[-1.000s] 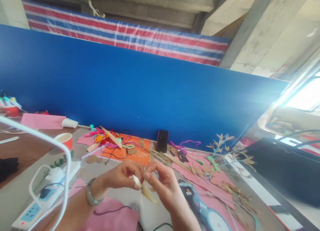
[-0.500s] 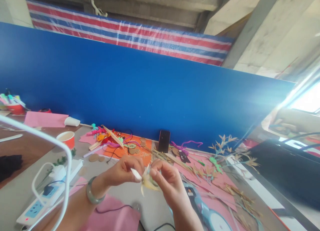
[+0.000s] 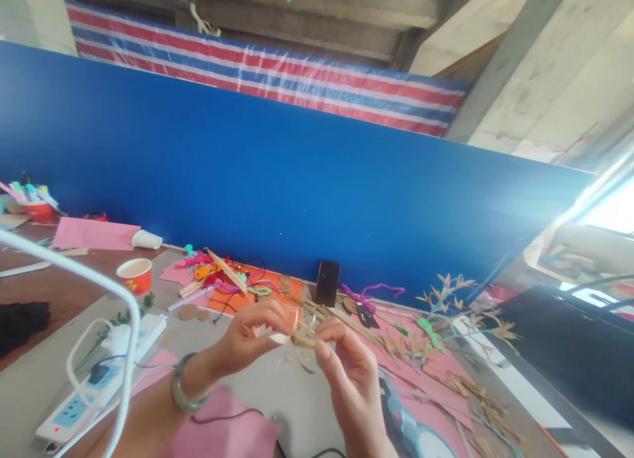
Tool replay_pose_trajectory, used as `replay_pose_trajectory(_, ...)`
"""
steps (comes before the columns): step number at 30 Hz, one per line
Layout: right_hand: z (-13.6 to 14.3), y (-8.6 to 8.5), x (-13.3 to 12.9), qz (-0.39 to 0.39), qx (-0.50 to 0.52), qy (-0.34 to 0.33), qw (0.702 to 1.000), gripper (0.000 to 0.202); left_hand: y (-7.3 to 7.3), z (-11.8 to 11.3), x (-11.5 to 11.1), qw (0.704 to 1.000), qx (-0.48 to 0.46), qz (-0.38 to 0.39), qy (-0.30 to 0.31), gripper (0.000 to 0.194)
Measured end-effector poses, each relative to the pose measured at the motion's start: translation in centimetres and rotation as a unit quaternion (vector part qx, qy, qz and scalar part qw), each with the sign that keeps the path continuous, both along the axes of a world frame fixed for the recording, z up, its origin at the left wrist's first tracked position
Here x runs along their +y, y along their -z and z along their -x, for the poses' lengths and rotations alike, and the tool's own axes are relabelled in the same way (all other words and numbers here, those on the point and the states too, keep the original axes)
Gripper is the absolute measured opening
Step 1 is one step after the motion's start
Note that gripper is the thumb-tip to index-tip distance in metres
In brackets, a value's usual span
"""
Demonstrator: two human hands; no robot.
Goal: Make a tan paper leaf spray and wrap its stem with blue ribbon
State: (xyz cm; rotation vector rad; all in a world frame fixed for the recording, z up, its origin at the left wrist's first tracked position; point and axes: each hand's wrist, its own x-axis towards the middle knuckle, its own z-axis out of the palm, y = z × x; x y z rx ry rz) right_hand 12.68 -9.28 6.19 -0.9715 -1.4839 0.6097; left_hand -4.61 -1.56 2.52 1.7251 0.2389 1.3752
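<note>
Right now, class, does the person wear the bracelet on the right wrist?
No, the bracelet circles the wrist of the left hand, while the right hand's wrist looks bare.

Bangle (image 3: 179, 391): we wore it on our left wrist (image 3: 202, 372), round, smooth and grey-green.
Forearms (image 3: 141, 408): we had both bare.

striped sheet (image 3: 267, 75) above blue partition (image 3: 277, 181) | black phone (image 3: 327, 284), upright | power strip (image 3: 69, 413) | red cup (image 3: 136, 282)

Both hands (image 3: 351, 365) pinch a pale dried-plant piece (image 3: 303, 340) above the grey table (image 3: 262, 389).
</note>
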Motion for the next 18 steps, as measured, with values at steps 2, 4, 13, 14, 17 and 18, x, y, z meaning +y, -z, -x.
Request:
replay_pose_trajectory(2, 0.1, 0.0, 0.0, 0.010, -0.003, 0.014, 1.000, 0.022, -0.1, -0.1, -0.1, 1.000, -0.012, -0.005, -0.003, 0.004)
replay_pose_trajectory(4, 0.1, 0.2, 0.1, 0.023, 0.008, 0.013, 1.000, 0.022, -0.4, -0.1, -0.3, 1.000, -0.023, -0.004, -0.006, 0.005)
replay_pose_trajectory(13, 0.8, 0.6, 0.6, 0.139, 0.112, -0.094, 0.979, 0.028, 0.3, -0.1, -0.6, 0.994, -0.078, 0.074, 0.010, 0.009)
replay_pose_trajectory(14, 0.9, 0.6, 0.5, 0.142, 0.115, -0.102, 0.978, 0.027, 0.5, 0.0, -0.5, 0.994, -0.080, 0.073, 0.002, 0.008)
replay_pose_trajectory(17, 1.2, 0.6, 0.3, 0.135, 0.107, -0.117, 0.978, 0.027, 0.8, 0.1, -0.2, 0.994, -0.081, 0.067, -0.011, 0.009)
replay_pose_trajectory(18, 1.2, 0.6, 0.2, 0.130, 0.103, -0.120, 0.979, 0.027, 0.8, 0.1, -0.1, 0.994, -0.082, 0.065, -0.010, 0.009)
